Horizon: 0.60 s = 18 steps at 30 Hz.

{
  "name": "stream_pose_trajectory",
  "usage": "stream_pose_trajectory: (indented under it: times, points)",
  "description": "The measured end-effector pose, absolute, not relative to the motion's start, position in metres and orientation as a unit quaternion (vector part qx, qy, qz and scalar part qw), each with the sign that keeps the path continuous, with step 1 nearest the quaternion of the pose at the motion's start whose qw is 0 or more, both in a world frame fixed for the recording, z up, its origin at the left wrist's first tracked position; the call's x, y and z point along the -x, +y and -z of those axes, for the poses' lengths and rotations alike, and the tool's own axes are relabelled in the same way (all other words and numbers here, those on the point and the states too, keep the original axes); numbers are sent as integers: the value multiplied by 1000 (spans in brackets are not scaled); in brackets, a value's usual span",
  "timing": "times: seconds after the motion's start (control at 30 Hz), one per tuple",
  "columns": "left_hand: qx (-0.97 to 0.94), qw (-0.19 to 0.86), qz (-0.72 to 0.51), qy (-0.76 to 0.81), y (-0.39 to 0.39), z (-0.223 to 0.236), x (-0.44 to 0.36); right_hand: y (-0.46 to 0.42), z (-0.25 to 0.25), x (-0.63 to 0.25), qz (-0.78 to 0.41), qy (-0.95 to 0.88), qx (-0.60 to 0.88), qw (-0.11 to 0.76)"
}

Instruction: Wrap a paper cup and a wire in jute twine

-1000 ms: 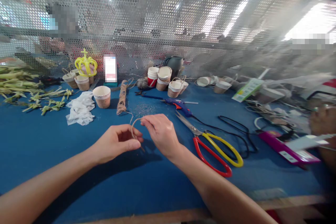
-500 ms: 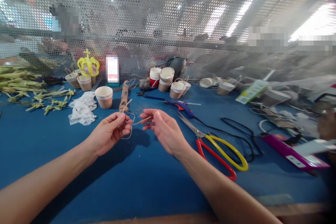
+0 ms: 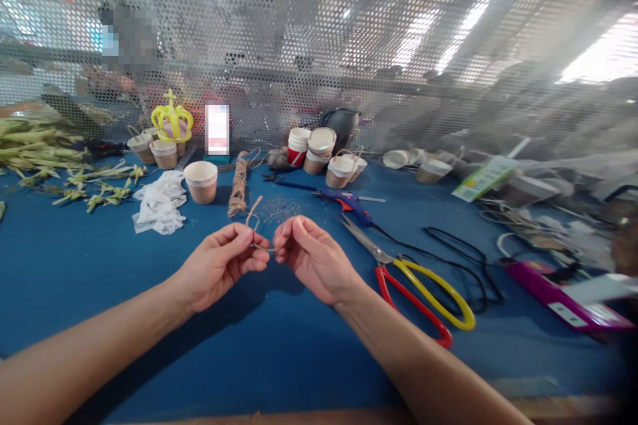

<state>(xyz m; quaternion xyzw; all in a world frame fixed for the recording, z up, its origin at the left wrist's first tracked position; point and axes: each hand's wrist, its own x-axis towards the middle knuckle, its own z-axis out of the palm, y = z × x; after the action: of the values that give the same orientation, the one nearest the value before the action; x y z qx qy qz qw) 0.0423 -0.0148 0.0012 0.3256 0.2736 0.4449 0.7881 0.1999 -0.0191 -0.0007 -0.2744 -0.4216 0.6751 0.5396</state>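
My left hand [image 3: 224, 259] pinches a thin brown twine [image 3: 254, 209] between thumb and fingers; one end sticks up above the fingertips. A short stretch of it runs across to my right hand [image 3: 316, 255], whose thumb and fingertips are closed on it. Both hands hover over the blue table, fingertips nearly meeting. Just behind them lies a wound twine bundle [image 3: 238, 186]. A paper cup wrapped in brown [image 3: 202, 184] stands left of the bundle, beside a crumpled white cloth [image 3: 162, 202]. To the right lie large scissors [image 3: 383, 259] with red and yellow handles.
A blue glue gun [image 3: 346, 202] trails its black cord toward a purple power strip [image 3: 548, 295]. Several cups [image 3: 321, 143] stand along the perforated metal screen [image 3: 279, 33], near a yellow crown ornament [image 3: 172, 121]. Plaited green leaves [image 3: 94, 189] lie at left. Someone's hand [image 3: 628, 239] shows at the right edge.
My hands have come closer together, and the right fingers have closed on the twine. The twine's loose end now points upward from my left hand. The view has shifted slightly.
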Motion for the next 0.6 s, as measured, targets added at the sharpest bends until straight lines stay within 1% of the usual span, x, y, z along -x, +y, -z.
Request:
stream_pose_trajectory:
  times: [0.23, 0.43, 0.6]
  points:
    - [-376, 789, -416, 249, -9, 2, -35, -19, -2, -202, -670, -424, 318, 520]
    - [-390, 774, -434, 244, -3, 2, -31, -19, -5, -204, -722, -380, 288, 502]
    - [-384, 775, -428, 263, -4, 1, -32, -20, -6, -204, -734, -373, 290, 489]
